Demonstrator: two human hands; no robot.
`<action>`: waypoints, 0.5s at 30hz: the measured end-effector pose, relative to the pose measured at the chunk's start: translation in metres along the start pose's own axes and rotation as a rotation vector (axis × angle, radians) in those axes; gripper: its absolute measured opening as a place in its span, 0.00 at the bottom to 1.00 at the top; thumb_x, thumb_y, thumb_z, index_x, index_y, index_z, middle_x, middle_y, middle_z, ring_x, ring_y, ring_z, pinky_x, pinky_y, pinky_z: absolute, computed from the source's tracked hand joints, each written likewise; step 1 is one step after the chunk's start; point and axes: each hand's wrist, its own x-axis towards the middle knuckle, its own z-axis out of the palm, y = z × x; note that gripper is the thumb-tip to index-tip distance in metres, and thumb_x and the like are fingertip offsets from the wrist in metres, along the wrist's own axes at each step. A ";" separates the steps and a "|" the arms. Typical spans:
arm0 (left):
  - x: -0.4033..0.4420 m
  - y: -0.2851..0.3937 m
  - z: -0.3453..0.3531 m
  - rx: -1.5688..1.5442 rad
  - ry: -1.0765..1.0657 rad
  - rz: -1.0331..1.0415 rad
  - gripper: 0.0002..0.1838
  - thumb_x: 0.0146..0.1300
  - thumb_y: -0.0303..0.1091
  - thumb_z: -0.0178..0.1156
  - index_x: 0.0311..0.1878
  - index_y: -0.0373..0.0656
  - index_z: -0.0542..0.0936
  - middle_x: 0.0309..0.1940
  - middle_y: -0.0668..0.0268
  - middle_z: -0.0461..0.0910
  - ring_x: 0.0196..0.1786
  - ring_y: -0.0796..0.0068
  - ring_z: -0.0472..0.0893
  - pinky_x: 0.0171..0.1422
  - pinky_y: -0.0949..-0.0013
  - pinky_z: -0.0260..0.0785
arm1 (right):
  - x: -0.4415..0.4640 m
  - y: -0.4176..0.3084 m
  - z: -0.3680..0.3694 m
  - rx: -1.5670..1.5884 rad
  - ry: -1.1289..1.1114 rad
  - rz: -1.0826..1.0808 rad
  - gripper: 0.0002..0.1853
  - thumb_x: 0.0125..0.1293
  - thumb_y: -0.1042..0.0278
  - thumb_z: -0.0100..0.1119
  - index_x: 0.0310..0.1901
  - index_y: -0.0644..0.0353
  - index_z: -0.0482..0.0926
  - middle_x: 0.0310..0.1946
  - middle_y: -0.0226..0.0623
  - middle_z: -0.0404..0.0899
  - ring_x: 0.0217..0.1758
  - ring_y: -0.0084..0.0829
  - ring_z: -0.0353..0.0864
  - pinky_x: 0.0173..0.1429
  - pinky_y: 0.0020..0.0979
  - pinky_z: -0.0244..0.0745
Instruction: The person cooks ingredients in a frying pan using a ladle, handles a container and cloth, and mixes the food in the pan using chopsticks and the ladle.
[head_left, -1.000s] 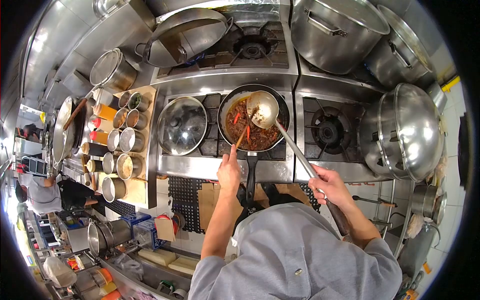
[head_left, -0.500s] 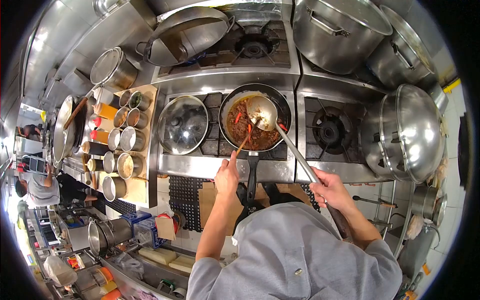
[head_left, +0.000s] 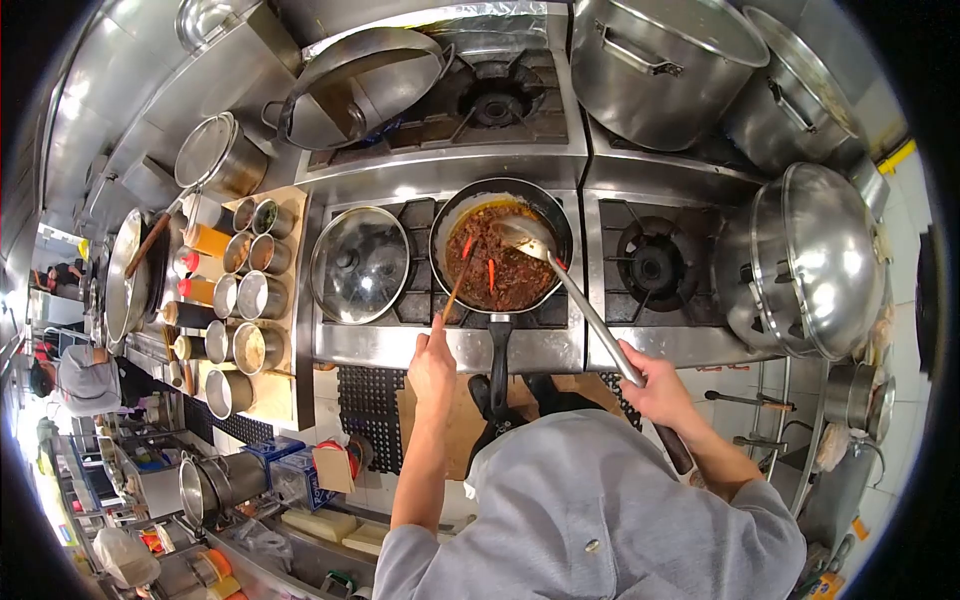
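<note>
A black-handled frying pan (head_left: pixel 500 345) sits on a stove burner, holding dark minced food (head_left: pixel 500 275) in reddish-orange oil with red chili pieces (head_left: pixel 491 275). My left hand (head_left: pixel 433 370) is closed around thin wooden chopsticks (head_left: pixel 456 292), whose tips reach into the food at the pan's left side; whether there is one stick or two is hard to tell. My right hand (head_left: pixel 657 388) grips the long handle of a metal ladle (head_left: pixel 592 318). The ladle's bowl lies tilted in the food at the pan's upper right.
Left of the pan lies a glass lid (head_left: pixel 360 265). A bare burner (head_left: pixel 652 260) and a large domed metal lid (head_left: pixel 825 262) are to the right. Seasoning pots (head_left: pixel 262 295) and bottles line the left board. Stockpots (head_left: pixel 670 70) stand behind. Another person (head_left: pixel 88 380) is far left.
The ladle's bowl has tipped and gone lower into the food. The chopsticks have shifted left within the pan, and the chili pieces lie differently. The whole view has moved slightly.
</note>
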 end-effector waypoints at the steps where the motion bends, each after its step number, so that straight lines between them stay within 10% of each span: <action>1: -0.001 0.002 -0.006 -0.031 -0.019 -0.019 0.18 0.66 0.30 0.53 0.59 0.49 0.76 0.30 0.59 0.75 0.30 0.52 0.79 0.32 0.54 0.73 | 0.000 0.015 0.001 -0.158 0.099 -0.193 0.34 0.57 0.80 0.53 0.69 0.61 0.63 0.23 0.36 0.70 0.23 0.28 0.73 0.31 0.31 0.71; 7: 0.000 0.003 -0.031 -0.212 -0.036 -0.061 0.15 0.68 0.33 0.54 0.56 0.46 0.78 0.30 0.54 0.78 0.31 0.48 0.79 0.34 0.52 0.71 | 0.001 0.064 -0.005 -0.520 0.168 -0.339 0.36 0.51 0.82 0.55 0.66 0.58 0.67 0.32 0.44 0.73 0.30 0.44 0.75 0.37 0.36 0.72; 15: 0.007 0.028 -0.041 -0.334 -0.095 0.054 0.16 0.67 0.31 0.55 0.57 0.50 0.78 0.28 0.55 0.76 0.30 0.51 0.77 0.34 0.55 0.69 | 0.005 0.106 0.000 -0.549 0.232 -0.440 0.36 0.48 0.84 0.57 0.64 0.53 0.71 0.30 0.39 0.71 0.27 0.40 0.75 0.33 0.36 0.73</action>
